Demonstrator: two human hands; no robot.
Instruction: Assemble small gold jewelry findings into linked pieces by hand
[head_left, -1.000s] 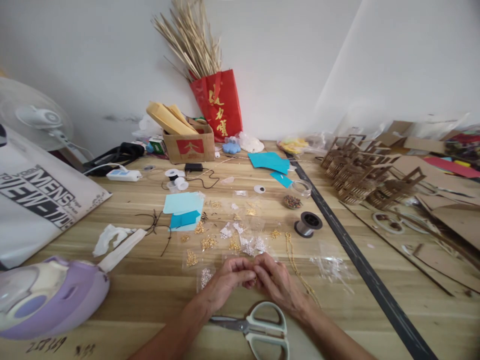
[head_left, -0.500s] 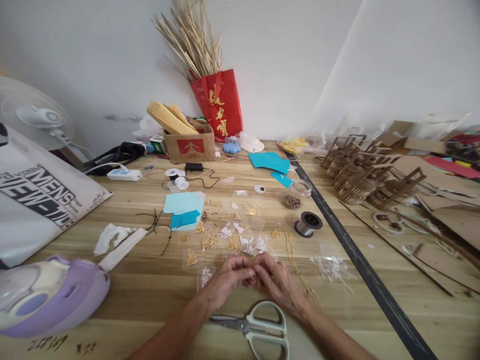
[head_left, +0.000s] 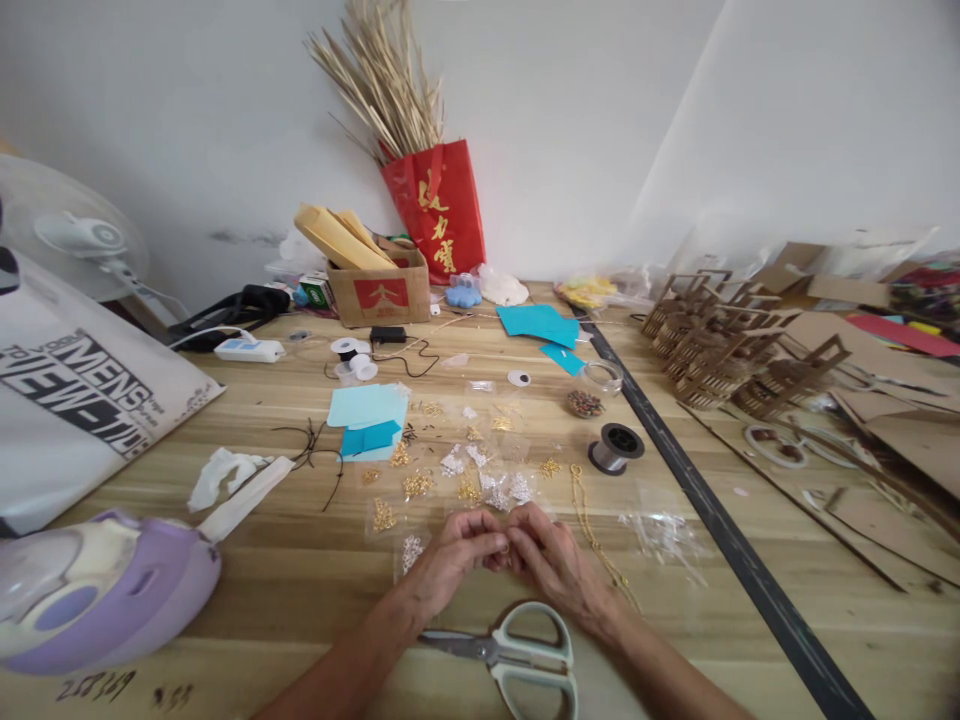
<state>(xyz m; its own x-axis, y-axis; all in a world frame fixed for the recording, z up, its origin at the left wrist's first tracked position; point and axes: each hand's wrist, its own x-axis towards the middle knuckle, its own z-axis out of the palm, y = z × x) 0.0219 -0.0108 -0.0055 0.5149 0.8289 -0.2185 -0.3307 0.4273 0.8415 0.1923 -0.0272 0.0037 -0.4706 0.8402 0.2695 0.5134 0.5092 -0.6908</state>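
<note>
Both hands meet fingertip to fingertip above the near middle of the table. My left hand is closed in a pinch, and so is my right hand; whatever sits between the fingers is too small and hidden to name. Just below them lie scissors with pale handles, blades pointing left. Beyond the fingers are small heaps of white beads and gold findings. A gold chain runs along the table beside my right hand. Left of my left hand is a small bag of white beads.
A spool of thread and a dish of mixed beads stand to the right. Blue cards lie left of centre. A purple appliance occupies the near left. Wooden lantern-like frames crowd the far right, past a black strip.
Both hands keep almost the same place, with only a slight shift of the fingers. Nothing else on the table has visibly moved.
</note>
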